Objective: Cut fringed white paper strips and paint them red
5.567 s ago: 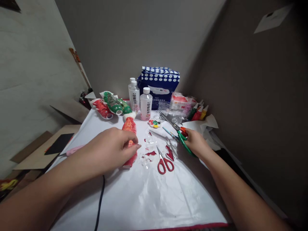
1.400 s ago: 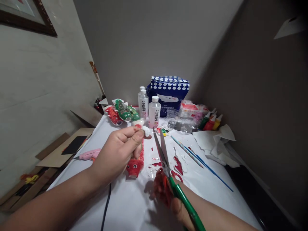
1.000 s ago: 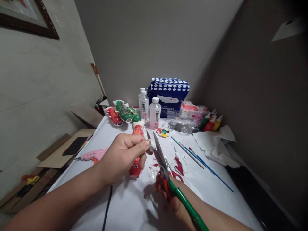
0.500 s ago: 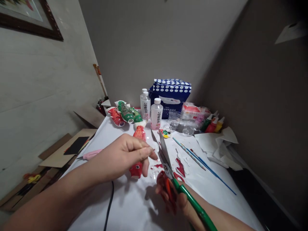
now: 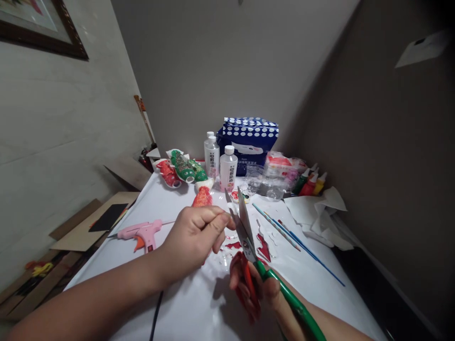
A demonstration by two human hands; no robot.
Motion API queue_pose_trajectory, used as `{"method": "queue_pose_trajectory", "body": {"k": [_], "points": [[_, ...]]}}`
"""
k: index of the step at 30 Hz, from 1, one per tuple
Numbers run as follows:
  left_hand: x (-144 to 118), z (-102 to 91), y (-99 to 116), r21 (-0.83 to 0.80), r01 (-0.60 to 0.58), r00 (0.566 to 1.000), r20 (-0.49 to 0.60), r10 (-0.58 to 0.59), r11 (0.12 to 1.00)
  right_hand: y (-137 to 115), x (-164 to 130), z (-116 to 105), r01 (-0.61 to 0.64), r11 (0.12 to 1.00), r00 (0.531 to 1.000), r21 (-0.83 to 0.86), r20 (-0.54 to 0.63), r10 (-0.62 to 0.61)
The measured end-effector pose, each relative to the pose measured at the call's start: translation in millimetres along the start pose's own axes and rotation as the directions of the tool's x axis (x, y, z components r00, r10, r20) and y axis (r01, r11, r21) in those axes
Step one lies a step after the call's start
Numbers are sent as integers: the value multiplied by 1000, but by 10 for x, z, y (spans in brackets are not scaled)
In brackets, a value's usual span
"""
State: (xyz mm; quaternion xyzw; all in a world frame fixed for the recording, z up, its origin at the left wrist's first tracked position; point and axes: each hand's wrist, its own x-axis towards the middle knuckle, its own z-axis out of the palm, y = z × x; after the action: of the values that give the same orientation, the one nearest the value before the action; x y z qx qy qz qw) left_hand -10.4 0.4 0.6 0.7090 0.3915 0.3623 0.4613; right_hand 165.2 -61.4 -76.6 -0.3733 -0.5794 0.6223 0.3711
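Green-handled scissors (image 5: 249,237) are gripped in the right hand (image 5: 263,293), blades parted (tips up). The left hand (image 5: 195,234) pinches a small scrap at the blades, above the red fish craft (image 5: 202,197) on the white sheet (image 5: 199,312).

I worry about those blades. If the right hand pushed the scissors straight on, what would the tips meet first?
Probably the paint palette just past the scissors in the right hand, then the bottle; depth is unclear.
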Motion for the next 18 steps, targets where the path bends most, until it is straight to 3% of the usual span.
{"method": "queue_pose_trajectory", "body": {"k": [5, 8, 11, 15, 18], "points": [[18, 4, -75, 143, -154, 986, -39, 161, 978, -90, -33, -19, 22, 997, 1000, -80, -19, -24], [18, 9, -58, 164, -190, 979, -47, 200, 968, -105, -7, -27, 23, 991, 999, -135, -42, -29], [13, -1, -17, 110, -149, 987, -52, 155, 983, -110, 10, -42, 2, 990, 998, -141, -54, -9], [24, -70, 9, -107, 14, 1000, 11, -13, 994, -60, 22, -42, -10, 990, 997, -142, -72, 0], [48, -118, 3, -187, 24, 999, -28, -29, 982, -19, 30, -23, -26, 990, 995, -137, -98, 12]]}}
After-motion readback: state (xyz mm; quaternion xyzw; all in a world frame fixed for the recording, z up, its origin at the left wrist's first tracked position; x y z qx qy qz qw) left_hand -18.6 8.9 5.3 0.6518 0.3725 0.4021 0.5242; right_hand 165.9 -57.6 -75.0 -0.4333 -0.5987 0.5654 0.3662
